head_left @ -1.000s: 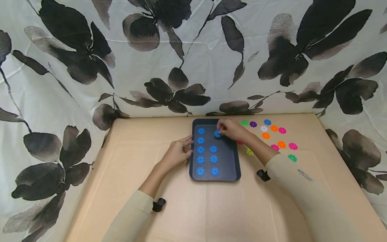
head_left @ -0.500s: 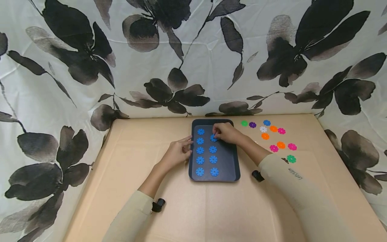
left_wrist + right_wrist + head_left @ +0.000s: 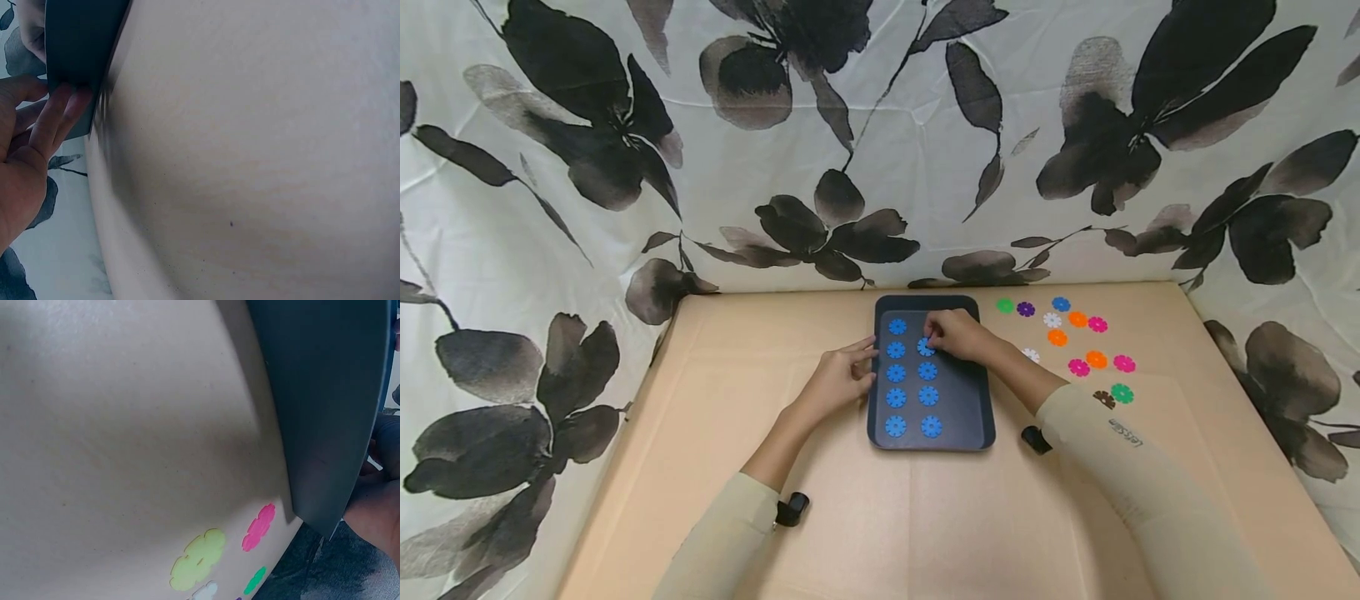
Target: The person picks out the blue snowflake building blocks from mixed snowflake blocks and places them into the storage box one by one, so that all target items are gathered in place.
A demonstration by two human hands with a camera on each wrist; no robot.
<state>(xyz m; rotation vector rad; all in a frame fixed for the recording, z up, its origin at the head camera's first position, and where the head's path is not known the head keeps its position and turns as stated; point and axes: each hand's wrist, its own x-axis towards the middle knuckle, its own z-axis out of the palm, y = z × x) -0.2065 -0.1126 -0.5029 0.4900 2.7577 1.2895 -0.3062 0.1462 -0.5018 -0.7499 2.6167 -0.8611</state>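
Observation:
A dark grey tray (image 3: 961,417) lies on the table, holding blue flower-shaped discs in two columns. The left column (image 3: 896,373) runs the tray's length; the right column (image 3: 928,396) sits beside it. At the upper end of the right column, my right hand (image 3: 961,336) pinches a blue flower-shaped disc (image 3: 924,347), partly covered by the fingertips. My left hand (image 3: 841,375) rests its fingertips on the tray's left side; the left wrist view shows extended fingers (image 3: 53,119) against the outer wall. In the right wrist view the tray wall (image 3: 319,412) hides the right fingertips.
Several loose flower-shaped discs lie right of the tray, among them orange (image 3: 1097,360), pink (image 3: 1124,363), purple (image 3: 1026,309), brown (image 3: 1104,400) and green (image 3: 1122,392). A yellow-green disc (image 3: 197,559) shows under the right arm. Floral cloth (image 3: 865,150) hangs behind the table (image 3: 850,517).
My right hand has moved left and slightly toward me over the tray, bringing the blue flower-shaped disc into line with the right column. The left hand stays at the tray's side.

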